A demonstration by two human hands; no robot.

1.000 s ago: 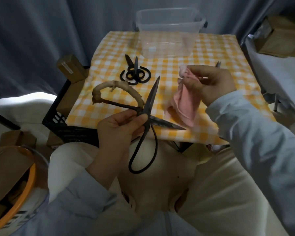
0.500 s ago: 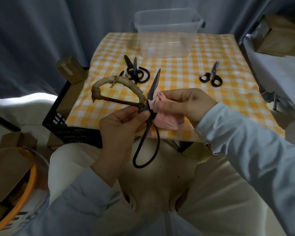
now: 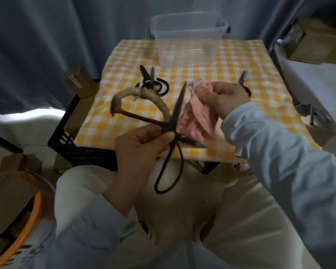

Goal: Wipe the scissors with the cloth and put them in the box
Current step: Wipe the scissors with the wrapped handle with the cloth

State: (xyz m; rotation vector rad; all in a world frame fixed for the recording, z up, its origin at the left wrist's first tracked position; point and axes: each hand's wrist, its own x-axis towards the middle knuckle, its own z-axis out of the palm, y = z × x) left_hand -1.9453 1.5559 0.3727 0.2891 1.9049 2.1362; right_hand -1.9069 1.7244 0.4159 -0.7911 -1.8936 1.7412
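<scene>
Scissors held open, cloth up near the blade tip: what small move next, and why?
Probably bring the pink cloth down onto the lower blade of the large black iron scissors. The right hand holds the cloth by the upper blade's tip, the left hand grips the pivot, and the lower blade shows uncovered.

1. The left hand (image 3: 141, 146) grips large black iron scissors (image 3: 174, 117) at the pivot, blades spread.
2. The right hand (image 3: 221, 98) holds a crumpled pink cloth (image 3: 196, 117) just beside their upper blade.
3. A clear plastic box (image 3: 186, 47) stands behind on a yellow-checked tablecloth (image 3: 241, 61).
</scene>
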